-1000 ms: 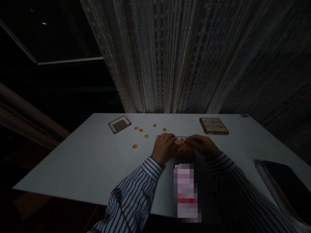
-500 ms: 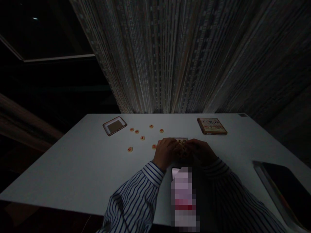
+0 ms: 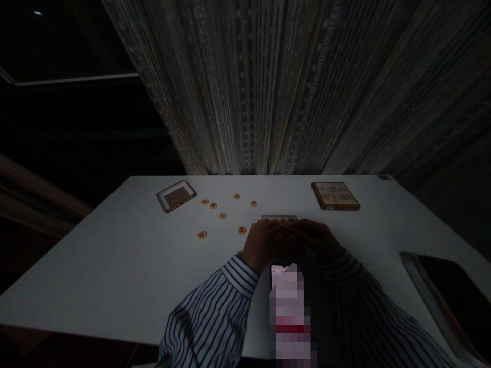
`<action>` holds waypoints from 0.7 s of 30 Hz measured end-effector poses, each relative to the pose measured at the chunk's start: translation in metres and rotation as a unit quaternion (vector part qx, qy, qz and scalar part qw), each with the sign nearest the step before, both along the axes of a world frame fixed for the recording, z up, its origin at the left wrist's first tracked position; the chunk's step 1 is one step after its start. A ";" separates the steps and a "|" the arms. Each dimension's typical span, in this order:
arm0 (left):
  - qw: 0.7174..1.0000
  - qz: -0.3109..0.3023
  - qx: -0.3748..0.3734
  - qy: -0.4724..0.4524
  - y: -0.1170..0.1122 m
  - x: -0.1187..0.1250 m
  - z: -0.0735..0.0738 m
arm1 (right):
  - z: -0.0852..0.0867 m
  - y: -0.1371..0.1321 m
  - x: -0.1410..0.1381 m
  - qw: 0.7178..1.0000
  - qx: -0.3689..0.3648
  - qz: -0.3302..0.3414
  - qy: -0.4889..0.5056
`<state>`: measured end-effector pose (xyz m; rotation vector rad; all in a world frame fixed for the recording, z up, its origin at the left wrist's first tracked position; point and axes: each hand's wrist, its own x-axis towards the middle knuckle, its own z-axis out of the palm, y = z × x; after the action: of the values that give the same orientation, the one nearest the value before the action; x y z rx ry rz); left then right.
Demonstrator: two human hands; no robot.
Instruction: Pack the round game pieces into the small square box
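Note:
Both hands meet over a small tray that holds several round Chinese chess pieces with dark characters. My left hand covers the tray's left and near part, its fingers curled inward. From the right, my right hand reaches over the pieces with fingers bent together. Dim light and the hands themselves hide what lies between the fingertips. Left of my left hand, a loose chess piece with a red character lies on the white table.
More pieces lie scattered left of centre. Behind them at the far left is an open box part. A printed box sits at the back right. A phone lies between my forearms, and a dark notebook-like object at the right.
My hands have drawn slightly nearer over the tray, so its far edge and far row of pieces show more. The view has shifted a little; the loose pieces lie as before.

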<state>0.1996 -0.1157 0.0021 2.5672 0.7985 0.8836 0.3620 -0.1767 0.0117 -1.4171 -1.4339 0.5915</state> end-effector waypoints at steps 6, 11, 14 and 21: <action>0.986 -0.017 -0.140 -0.085 -0.004 -0.003 0.008 | 0.001 0.000 -0.002 0.999 0.011 -0.007 0.038; 0.941 0.001 -0.299 -0.160 -0.005 -0.003 0.012 | 0.003 -0.002 -0.005 1.000 0.014 -0.006 0.023; 0.922 0.008 -0.344 -0.180 -0.005 -0.002 0.015 | 0.004 -0.004 -0.008 1.000 0.025 0.004 -0.011; 0.894 0.024 -0.393 -0.215 -0.005 -0.002 0.017 | -0.004 -0.002 -0.007 0.980 0.123 0.024 -0.152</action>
<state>0.1972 -0.1208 0.0188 1.5824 0.8503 0.8607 0.3549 -0.1792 0.0074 -1.3160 -1.7204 0.2194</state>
